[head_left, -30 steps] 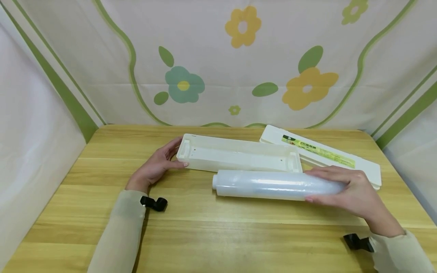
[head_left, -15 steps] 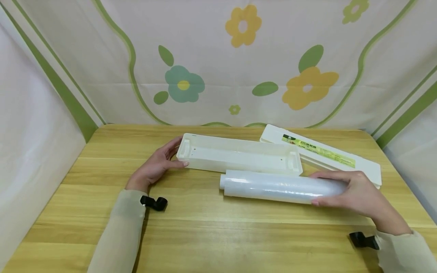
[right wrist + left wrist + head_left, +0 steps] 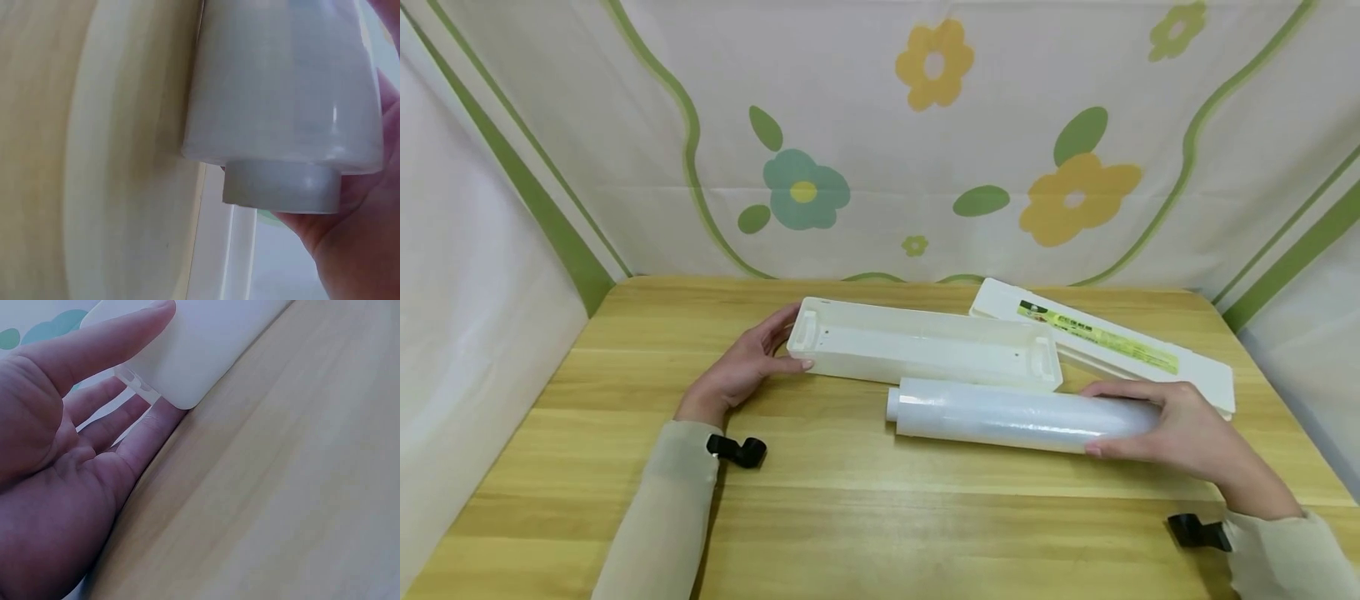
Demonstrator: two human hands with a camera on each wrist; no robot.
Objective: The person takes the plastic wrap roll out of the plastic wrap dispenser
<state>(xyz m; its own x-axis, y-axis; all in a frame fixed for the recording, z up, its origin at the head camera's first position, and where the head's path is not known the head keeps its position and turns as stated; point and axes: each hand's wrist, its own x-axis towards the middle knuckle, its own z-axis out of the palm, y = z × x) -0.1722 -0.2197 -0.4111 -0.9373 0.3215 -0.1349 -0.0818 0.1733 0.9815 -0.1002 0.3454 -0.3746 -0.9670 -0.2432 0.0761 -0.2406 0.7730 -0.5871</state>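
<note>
A roll of plastic wrap (image 3: 992, 414) lies level in front of a long white open box (image 3: 917, 350). My right hand (image 3: 1180, 433) grips the roll's right end, thumb on the near side and fingers over the far side. In the right wrist view the roll's core (image 3: 281, 187) sticks out past the wrapped film (image 3: 284, 81). My left hand (image 3: 741, 367) holds the box's left end, thumb on its front wall and fingers around the far side. The left wrist view shows the thumb against the box wall (image 3: 206, 344), with the other fingers behind and under its corner.
The white lid (image 3: 1195, 375) with a green and yellow label lies slantwise at the back right, partly behind the box. Beyond the wooden table (image 3: 865, 533) hangs a flowered curtain (image 3: 880, 125). Black mounts (image 3: 737, 451) sit on both wrists.
My right hand has shifted the plastic wrap roll slightly right and toward the person. My left hand and the box have stayed in place.
</note>
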